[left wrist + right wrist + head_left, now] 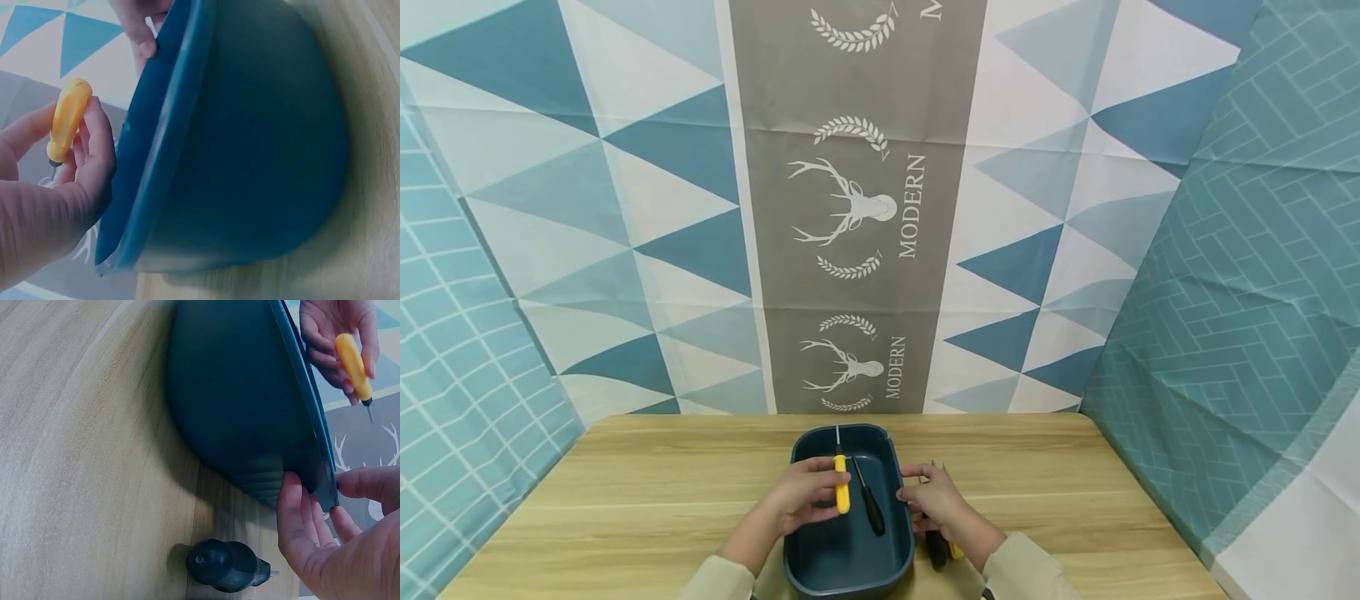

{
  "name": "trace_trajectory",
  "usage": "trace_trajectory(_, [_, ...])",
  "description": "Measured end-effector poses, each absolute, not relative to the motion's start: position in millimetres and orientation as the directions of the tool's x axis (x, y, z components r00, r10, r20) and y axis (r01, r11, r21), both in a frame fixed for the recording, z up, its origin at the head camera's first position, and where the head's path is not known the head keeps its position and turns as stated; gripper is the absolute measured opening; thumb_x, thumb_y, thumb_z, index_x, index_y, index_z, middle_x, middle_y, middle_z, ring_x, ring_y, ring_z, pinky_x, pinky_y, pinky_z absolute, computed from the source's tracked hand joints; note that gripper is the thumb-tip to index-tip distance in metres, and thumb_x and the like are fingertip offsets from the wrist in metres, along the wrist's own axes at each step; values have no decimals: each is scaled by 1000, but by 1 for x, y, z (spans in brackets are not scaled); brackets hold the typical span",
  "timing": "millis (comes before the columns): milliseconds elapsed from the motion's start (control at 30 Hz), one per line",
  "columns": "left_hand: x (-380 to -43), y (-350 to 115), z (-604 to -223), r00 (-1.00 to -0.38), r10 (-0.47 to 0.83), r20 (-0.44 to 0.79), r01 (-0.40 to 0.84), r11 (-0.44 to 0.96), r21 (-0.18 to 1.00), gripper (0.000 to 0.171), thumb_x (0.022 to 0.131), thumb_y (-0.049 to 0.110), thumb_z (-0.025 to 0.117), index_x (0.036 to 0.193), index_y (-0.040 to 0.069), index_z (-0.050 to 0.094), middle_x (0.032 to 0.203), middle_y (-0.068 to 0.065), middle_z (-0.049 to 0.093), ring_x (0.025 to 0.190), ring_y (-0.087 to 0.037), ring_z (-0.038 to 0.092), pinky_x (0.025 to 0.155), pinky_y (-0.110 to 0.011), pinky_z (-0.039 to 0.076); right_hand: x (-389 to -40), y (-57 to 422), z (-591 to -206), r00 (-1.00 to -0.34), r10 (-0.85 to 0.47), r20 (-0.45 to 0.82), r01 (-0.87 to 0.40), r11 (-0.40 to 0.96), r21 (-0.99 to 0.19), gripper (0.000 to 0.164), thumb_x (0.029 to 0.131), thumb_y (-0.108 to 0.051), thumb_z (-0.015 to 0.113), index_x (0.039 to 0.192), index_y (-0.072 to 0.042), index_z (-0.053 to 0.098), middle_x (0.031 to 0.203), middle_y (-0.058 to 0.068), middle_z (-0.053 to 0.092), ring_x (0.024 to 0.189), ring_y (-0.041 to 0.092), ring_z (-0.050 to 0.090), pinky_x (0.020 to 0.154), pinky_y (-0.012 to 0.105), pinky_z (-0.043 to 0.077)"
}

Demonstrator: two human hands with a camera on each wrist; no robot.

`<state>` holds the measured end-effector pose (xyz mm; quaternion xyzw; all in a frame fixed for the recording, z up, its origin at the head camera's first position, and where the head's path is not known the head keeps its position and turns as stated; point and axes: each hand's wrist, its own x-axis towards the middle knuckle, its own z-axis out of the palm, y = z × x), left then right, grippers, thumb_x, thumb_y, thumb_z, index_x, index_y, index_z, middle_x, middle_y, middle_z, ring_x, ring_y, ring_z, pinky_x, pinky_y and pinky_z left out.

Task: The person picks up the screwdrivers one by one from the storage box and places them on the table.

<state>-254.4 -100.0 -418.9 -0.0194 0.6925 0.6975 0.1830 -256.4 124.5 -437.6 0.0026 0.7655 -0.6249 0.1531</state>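
My left hand [805,493] holds a screwdriver with a yellow handle [842,490] between thumb and fingers. It is raised over a dark blue plastic basin [850,568], its shaft pointing to the far side. A black-handled screwdriver [872,508] lies inside the basin. At the basin's right side my right hand [942,503] pinches the rim [324,459], thumb on the inner side and fingers against the outer wall. Beside the basin, partly beneath my right hand, a second black-handled screwdriver [225,565] lies on the table.
A yellow handle [956,551] shows next to the black one, mostly hidden by my right hand and wrist. The wood-grain table [655,492] spreads to both sides of the basin. Behind it hangs a patterned cloth [857,275] with deer heads and triangles.
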Motion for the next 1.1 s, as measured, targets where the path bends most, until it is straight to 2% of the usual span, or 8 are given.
trace_trajectory(467, [-249,-128,-412,-932,225,-283,-282,40,959,67,87,18,65,138,-8,31,109,-14,59,87,-19,62,76,-36,56,-256,125,-438,-954,-183,-238,197,218,-956,45,86,-6,58,129,1,46,87,13,65,64,16,60,54,28,50])
trace_trajectory(833, [-248,-142,-414,-936,209,-283,-277,57,959,68,88,19,64,138,-10,29,112,-15,58,87,-18,60,76,-36,56,-255,124,-435,-951,-186,-247,204,222,-953,45,86,-5,58,129,1,46,87,13,64,63,15,58,55,29,50])
trace_trajectory(1100, [-244,-153,-413,-931,242,-275,-269,58,961,71,87,20,64,139,-11,26,106,-9,60,89,-17,61,77,-35,55,-255,124,-435,-952,-186,-242,199,221,-955,44,86,-5,58,128,1,46,86,12,64,64,15,59,55,29,50])
